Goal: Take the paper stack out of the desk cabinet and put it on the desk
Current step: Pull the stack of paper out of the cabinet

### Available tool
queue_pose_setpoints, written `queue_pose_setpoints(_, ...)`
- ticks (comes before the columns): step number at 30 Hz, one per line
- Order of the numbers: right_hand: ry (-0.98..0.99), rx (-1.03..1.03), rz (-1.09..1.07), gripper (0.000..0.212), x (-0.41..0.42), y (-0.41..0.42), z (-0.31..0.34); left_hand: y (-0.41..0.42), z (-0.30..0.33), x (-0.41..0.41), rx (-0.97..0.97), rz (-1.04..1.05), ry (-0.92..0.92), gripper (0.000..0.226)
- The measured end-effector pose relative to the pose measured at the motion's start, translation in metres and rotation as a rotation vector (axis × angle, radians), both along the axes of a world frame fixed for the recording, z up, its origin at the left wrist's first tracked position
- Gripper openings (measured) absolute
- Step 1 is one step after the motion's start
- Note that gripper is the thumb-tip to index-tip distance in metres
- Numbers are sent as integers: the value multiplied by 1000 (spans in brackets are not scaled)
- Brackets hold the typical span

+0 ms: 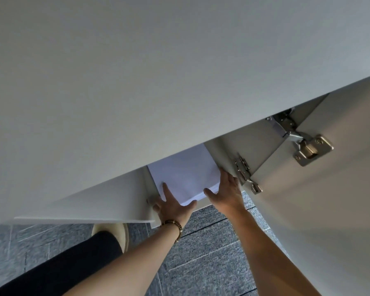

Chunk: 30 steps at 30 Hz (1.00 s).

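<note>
A white paper stack (184, 174) lies inside the desk cabinet (229, 152), just below the overhanging desk top (137, 82). My left hand (172, 207), with a beaded bracelet at the wrist, grips the stack's near left corner, one finger lying on top of the sheets. My right hand (224, 192) holds the stack's near right corner, thumb on the front edge and fingers along the right side. The far part of the stack is hidden under the desk top.
The right cabinet door (320, 210) stands wide open on metal hinges (308, 146). The left cabinet door (98, 204) is also swung open. Below are grey carpet tiles (207, 253), plus my dark trouser leg and light shoe (118, 233).
</note>
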State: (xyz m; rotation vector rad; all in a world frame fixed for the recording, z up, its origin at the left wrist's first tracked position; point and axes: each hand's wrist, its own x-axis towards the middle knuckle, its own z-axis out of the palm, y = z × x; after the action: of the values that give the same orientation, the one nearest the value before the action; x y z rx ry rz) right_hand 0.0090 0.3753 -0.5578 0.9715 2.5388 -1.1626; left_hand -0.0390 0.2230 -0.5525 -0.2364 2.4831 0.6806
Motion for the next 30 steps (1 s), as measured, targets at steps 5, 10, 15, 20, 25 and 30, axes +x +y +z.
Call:
queue_pose_setpoints(5, -51, -33, -112, 90, 32, -7, 5, -9, 4, 29, -30, -55, -33, 109)
queue_pose_setpoints(10, -122, -63, -186, 85, 61, -17, 1, -20, 13, 67, 30, -53, -12, 93)
queue_pose_setpoints(15, -150, -65, -222, 76, 69, -22, -1, -30, 13, 81, 90, -10, -32, 87)
queue_pose_setpoints(20, -137, -192, -273, 75, 56, -7, -15, -26, 11, 62, 94, 100, 29, 86)
queue_pose_setpoints(25, -144, -410, -321, 55, 49, 2, -24, -22, 7, 44, 152, 187, -1, 89)
queue_pose_setpoints(30, -142, -369, -331, 58, 48, -5, -25, -20, 7, 38, 90, 234, 18, 73)
